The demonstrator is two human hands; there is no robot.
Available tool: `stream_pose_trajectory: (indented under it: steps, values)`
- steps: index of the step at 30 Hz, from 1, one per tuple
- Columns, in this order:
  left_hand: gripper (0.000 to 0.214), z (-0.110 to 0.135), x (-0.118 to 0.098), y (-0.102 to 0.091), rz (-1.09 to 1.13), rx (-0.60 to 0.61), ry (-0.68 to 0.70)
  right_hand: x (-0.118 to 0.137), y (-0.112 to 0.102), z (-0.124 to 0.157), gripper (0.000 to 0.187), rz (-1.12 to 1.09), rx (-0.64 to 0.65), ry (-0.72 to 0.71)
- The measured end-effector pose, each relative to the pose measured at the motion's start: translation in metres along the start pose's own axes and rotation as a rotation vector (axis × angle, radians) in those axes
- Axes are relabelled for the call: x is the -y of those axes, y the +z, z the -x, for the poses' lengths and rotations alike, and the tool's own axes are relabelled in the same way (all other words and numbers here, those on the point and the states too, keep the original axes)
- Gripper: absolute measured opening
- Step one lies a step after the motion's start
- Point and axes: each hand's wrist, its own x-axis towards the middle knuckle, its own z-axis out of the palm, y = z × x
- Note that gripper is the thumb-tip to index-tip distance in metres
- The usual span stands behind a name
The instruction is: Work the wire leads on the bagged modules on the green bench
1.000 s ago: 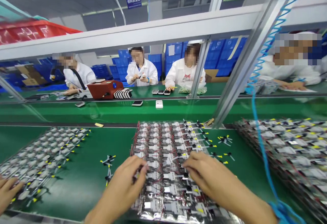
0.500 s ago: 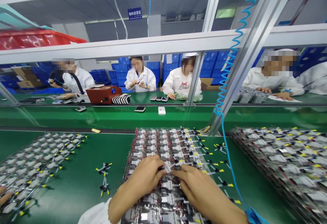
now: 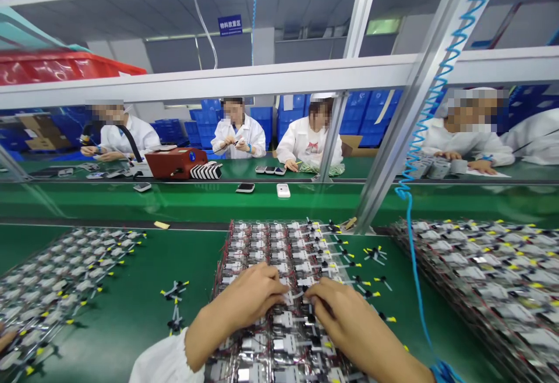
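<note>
A stack of silver foil battery cells [image 3: 275, 255] with white connectors and red wires lies in rows on the green bench straight ahead. My left hand [image 3: 251, 297] rests on the middle rows, fingers curled and pinched around a small white connector piece [image 3: 297, 295]. My right hand [image 3: 338, 313] meets it from the right, fingertips pinched at the same piece. Loose black wire pieces with yellow tips [image 3: 375, 281] lie just right of the stack, and a few more [image 3: 174, 301] to its left.
More cell stacks lie at the left [image 3: 65, 272] and right [image 3: 493, 278]. A blue coiled cord [image 3: 414, 156] hangs along a slanted metal post [image 3: 393, 138]. Beyond a green conveyor [image 3: 174, 199] with small devices, several people in white coats work. Another person's hand [image 3: 4, 336] shows at the far left.
My two hands came together from apart, meeting over the middle rows of the stack. The view shifted slightly, and the blue cord swung.
</note>
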Motion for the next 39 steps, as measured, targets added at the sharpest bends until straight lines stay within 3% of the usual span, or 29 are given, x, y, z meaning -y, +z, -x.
stream_pose_trajectory:
  steps: [4, 8, 11, 13, 16, 21, 26, 29, 33, 37, 39]
  values:
    - [0.024, 0.000, -0.001, 0.002, 0.015, -0.003, 0.011, -0.005, 0.000, -0.001, 0.026, 0.062, -0.111, -0.082]
    - [0.025, 0.000, -0.005, 0.000, -0.010, 0.012, 0.005, -0.002, 0.000, -0.006, 0.025, 0.157, -0.030, -0.099]
    - [0.027, 0.002, -0.007, -0.001, 0.059, -0.056, -0.066, 0.000, 0.000, -0.006, 0.023, 0.171, -0.022, -0.084]
    - [0.027, 0.003, -0.009, -0.002, 0.216, -0.161, -0.178, -0.001, 0.001, -0.005, 0.020, 0.162, -0.069, -0.077]
    - [0.026, 0.003, -0.016, -0.007, 0.638, -0.302, -0.349, 0.002, 0.002, 0.000, 0.016, -0.008, -0.191, -0.115]
    - [0.045, -0.006, -0.035, -0.016, 1.303, -0.422, -0.563, 0.022, 0.007, 0.000, 0.011, -0.257, -0.378, -0.184]
    - [0.050, -0.014, -0.049, -0.016, 1.546, -0.480, -0.634, 0.036, 0.008, -0.010, 0.014, -0.202, -0.594, -0.219]
    - [0.053, -0.017, -0.049, -0.013, 1.501, -0.492, -0.634, 0.036, 0.005, -0.012, 0.022, -0.140, -0.656, -0.237]
    - [0.044, -0.019, -0.038, -0.009, 1.329, -0.441, -0.574, 0.023, 0.000, -0.012, 0.026, -0.172, -0.524, -0.232]
    - [0.016, -0.015, -0.020, -0.009, 0.713, -0.366, -0.416, 0.004, -0.012, -0.015, 0.022, -0.051, -0.381, -0.074]
    - [0.019, -0.013, -0.013, -0.009, 0.417, -0.283, -0.279, 0.003, -0.018, -0.015, 0.019, 0.023, -0.264, 0.011]
